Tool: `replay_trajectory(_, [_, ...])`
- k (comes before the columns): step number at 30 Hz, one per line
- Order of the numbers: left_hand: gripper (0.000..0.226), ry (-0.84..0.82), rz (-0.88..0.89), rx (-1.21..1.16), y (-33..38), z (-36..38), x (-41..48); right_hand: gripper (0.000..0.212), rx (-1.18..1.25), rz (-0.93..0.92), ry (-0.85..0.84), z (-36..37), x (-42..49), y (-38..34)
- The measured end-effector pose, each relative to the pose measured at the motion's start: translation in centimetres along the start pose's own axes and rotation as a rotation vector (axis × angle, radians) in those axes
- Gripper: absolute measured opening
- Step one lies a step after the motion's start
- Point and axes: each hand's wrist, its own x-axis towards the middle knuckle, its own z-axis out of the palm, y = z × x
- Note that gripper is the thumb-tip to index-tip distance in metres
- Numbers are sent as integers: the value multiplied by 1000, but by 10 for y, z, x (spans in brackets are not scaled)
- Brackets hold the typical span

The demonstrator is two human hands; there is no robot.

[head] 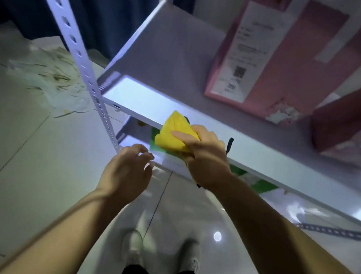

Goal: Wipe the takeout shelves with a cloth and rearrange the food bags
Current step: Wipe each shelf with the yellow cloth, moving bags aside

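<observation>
My right hand grips a folded yellow cloth against the front lip of the white metal shelf. My left hand hovers just left of it with fingers loosely spread, holding nothing. On the shelf stand a pink paper food bag with a white receipt on its face and a darker pink bag at the right edge. A green and white bag shows on the lower shelf beneath, mostly hidden.
A perforated white upright post carries the shelf's left front corner. Crumpled white plastic lies on the tiled floor to the left. A dark blue curtain hangs behind. My feet stand on the glossy floor below.
</observation>
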Motion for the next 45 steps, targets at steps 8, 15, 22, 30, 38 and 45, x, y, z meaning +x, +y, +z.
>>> replay_trajectory(8, [20,-144,5,29,49,62,-20,41,112,163,-40,5,-113,88])
replay_trajectory(15, [28,-257,62,44,123,140,-50,45,199,347,3,20,-202,187])
replay_trajectory(22, [28,-301,35,34,217,226,-99,45,196,413,-44,38,-293,285])
replay_trajectory(30, [27,-329,-15,-34,287,305,-123,42,138,449,-104,51,-343,373])
replay_trajectory(38, [29,-383,-11,-47,288,356,-89,42,143,550,-103,81,-324,420])
replay_trajectory(45, [30,-341,47,5,277,415,-43,44,146,485,-70,127,-286,467])
